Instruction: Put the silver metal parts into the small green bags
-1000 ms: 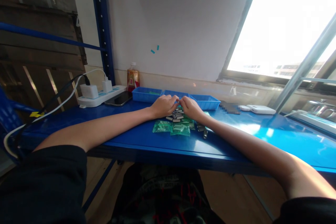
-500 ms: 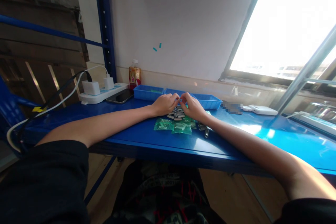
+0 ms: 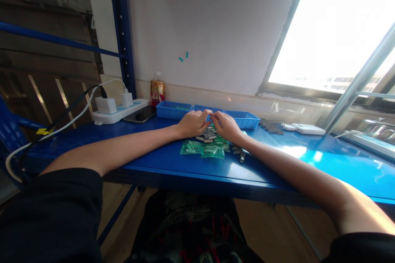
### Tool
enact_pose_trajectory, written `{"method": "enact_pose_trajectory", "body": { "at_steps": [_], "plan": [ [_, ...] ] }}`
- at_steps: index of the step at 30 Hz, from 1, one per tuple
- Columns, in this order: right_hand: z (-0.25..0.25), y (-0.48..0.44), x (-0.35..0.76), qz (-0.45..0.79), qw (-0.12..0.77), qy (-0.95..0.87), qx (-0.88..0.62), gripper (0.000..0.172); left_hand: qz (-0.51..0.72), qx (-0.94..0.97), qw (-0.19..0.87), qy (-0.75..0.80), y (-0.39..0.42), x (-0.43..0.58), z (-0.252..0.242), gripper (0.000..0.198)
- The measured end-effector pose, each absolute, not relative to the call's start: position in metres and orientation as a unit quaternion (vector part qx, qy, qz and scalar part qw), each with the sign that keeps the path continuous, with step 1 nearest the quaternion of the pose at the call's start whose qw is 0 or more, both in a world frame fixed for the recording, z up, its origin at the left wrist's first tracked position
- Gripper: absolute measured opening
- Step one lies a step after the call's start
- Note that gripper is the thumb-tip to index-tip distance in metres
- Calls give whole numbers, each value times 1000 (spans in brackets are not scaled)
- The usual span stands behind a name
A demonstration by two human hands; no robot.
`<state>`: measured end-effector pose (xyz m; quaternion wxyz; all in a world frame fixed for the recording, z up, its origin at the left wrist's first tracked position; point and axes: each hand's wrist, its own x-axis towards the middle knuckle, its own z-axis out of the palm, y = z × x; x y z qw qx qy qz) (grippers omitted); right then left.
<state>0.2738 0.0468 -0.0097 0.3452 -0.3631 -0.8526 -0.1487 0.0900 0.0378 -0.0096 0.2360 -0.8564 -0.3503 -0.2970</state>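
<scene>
My left hand [image 3: 195,124] and my right hand [image 3: 227,126] meet fingertip to fingertip above a heap of small silvery metal pieces [image 3: 208,134]. Both hands are closed in a pinch, and whatever lies between the fingers is too small to make out. Just in front of the heap lie green plastic bags [image 3: 212,151] with small pieces inside. Beside my right wrist are a few loose metal cylinders [image 3: 242,156]. Behind the hands stand blue plastic trays [image 3: 248,121], partly hidden by my fingers.
On the left of the blue table [image 3: 160,160] are a white power strip [image 3: 111,116] with plugged-in chargers, a phone [image 3: 140,114] and a drink bottle [image 3: 157,89]. White boxes [image 3: 308,129] lie to the right near the window. A wall rises behind the trays.
My hands stay over the heap with only slight finger movement; the fingertips sit a little differently against each other. The whole view has shifted slightly.
</scene>
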Motion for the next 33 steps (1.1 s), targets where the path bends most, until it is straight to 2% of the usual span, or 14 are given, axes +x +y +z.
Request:
{"method": "enact_pose_trajectory", "body": {
  "at_steps": [6, 10, 15, 23, 33],
  "plan": [
    [-9, 45, 272, -150, 330, -852, -378, 21, -272, -844, 270, -376, 41, 91, -10, 33],
    [-8, 40, 272, -154, 339, -854, -364, 16, -281, -836, 270, -387, 44, 89, -12, 32],
    [-8, 38, 272, -176, 330, -853, -364, 17, -292, -836, 264, -382, 44, 88, -12, 32],
    [-9, 40, 274, -206, 310, -855, -361, 10, -257, -843, 278, -382, 41, 90, -10, 36],
    [-11, 41, 274, -209, 301, -856, -365, 13, -262, -848, 262, -378, 38, 89, -10, 38]
  ]
}}
